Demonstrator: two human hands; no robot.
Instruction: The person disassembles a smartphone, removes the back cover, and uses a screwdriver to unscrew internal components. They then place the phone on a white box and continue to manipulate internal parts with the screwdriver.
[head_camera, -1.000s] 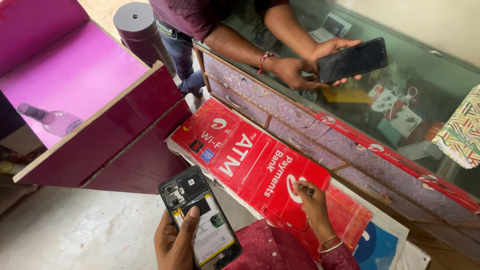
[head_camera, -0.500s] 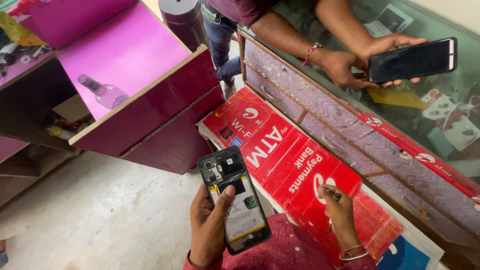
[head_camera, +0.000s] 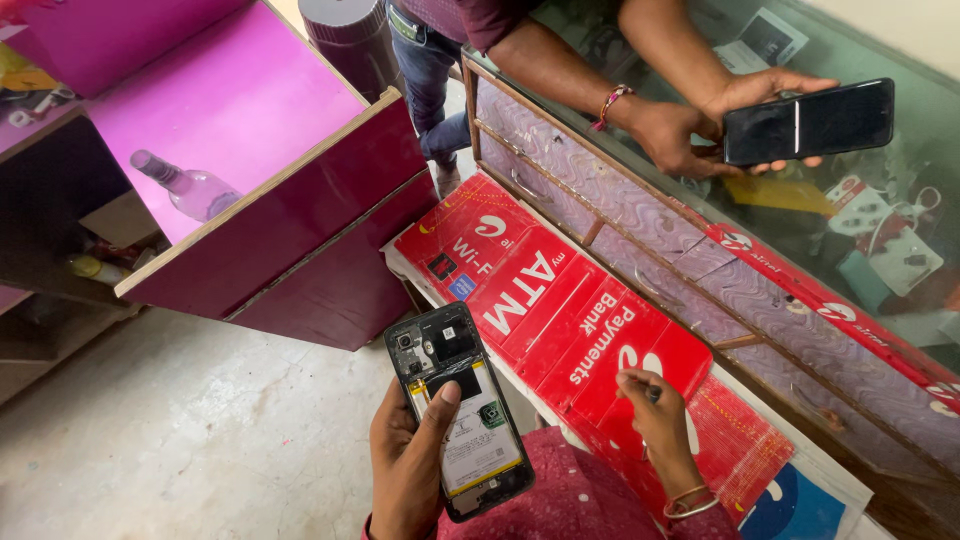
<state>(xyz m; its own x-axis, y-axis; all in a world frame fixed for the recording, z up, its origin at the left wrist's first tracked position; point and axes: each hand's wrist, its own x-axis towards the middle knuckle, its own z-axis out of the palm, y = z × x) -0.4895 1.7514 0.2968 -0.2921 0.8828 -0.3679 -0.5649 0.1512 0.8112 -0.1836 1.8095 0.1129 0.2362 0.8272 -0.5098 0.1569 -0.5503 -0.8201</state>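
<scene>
- The work looked to be mid-repair: a black smartphone with its back cover off, pale battery and circuit boards laid bare (head_camera: 458, 408), lay face-down in the person's left hand (head_camera: 408, 470), above the grey concrete floor and just beside the red printed banner (head_camera: 560, 310) draped over the low shelf.
- The left hand cradled the phone from underneath — fingers wrapped round its edge, the thumb pressed flat on the battery.
- The right hand (head_camera: 655, 420) rested on the banner, fingers pinched closed on a small dark slim tool (head_camera: 650, 393), its tip too small to make out.
- The next move, I judged, called for bringing that tool across to the open phone with a fine, steady aim.
- Across the glass-topped display counter (head_camera: 700, 215), another person's hands held a second dark phone (head_camera: 808, 122).
</scene>
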